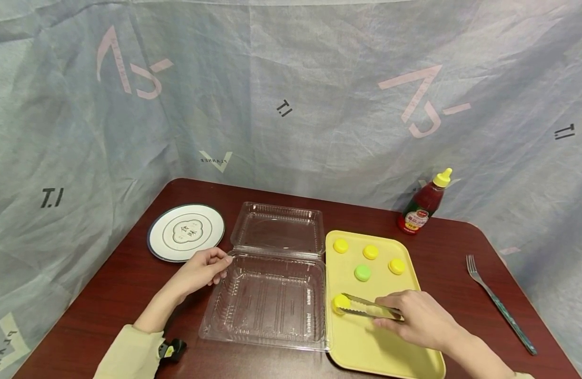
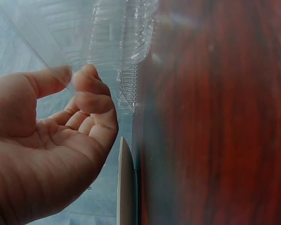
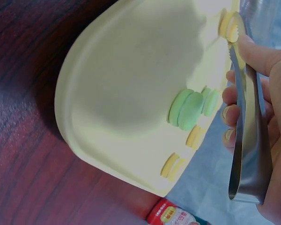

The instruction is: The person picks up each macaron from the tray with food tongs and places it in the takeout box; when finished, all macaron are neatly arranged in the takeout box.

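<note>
My left hand (image 1: 207, 268) pinches the left rim of a clear plastic clamshell container (image 1: 267, 342) between thumb and fingertips. The container lies with its lid (image 1: 281, 231) folded back; the left wrist view shows the thumb (image 2: 54, 80) on its clear edge. In my right hand (image 1: 416, 318) is a pair of metal tongs (image 3: 253, 159). The tongs' serrated tips stand on either side of a yellow macaron (image 1: 340, 303) near the left edge of a yellow tray (image 1: 381, 352). Farther up the tray sit a green macaron (image 1: 362, 272) and several yellow macarons (image 1: 370, 251).
A white plate (image 1: 160, 237) with a dark rim lies behind my left hand. At the back right stands a red sauce bottle (image 1: 425, 202) with a yellow cap. A fork (image 1: 501, 308) lies right of the tray. Grey cloth (image 1: 281, 147) hangs behind the dark red table (image 1: 82, 326).
</note>
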A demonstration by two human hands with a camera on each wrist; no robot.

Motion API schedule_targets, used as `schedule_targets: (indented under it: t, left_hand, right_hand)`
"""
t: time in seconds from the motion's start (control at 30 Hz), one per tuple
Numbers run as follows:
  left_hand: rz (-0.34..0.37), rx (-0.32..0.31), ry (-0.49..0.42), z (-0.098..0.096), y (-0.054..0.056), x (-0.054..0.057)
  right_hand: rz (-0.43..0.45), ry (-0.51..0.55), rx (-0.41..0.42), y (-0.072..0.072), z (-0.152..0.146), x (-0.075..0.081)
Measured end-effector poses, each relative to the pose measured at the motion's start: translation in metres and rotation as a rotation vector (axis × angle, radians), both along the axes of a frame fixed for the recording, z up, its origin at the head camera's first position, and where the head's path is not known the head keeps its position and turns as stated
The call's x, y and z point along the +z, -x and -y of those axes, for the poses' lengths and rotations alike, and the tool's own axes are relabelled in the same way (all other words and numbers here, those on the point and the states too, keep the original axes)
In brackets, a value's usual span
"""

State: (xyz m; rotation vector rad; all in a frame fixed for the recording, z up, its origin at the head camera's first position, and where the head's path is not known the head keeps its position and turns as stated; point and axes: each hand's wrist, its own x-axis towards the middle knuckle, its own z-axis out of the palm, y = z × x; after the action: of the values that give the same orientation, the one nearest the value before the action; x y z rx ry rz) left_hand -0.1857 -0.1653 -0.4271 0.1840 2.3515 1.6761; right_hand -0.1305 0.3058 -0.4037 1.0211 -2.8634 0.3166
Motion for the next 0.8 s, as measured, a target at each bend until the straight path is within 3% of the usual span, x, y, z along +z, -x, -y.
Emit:
schedule_targets:
  t: [0.27, 0.6, 0.8]
  left_hand:
    - [-0.007, -0.003, -0.003, 0.0, 0.001, 0.0]
    - [-0.007, -0.007, -0.01, 0.001, 0.0, 0.0]
    - [-0.005, -0.008, -0.008, 0.001, 0.0, -0.001]
  right_hand:
    - [-0.02, -0.006, -0.024, 0.004, -0.007, 0.018]
    - [-0.107, -0.038, -0.09, 0.009, -0.013, 0.042]
    - [-0.159, -0.011, -0.062, 0.013, -0.011, 0.055]
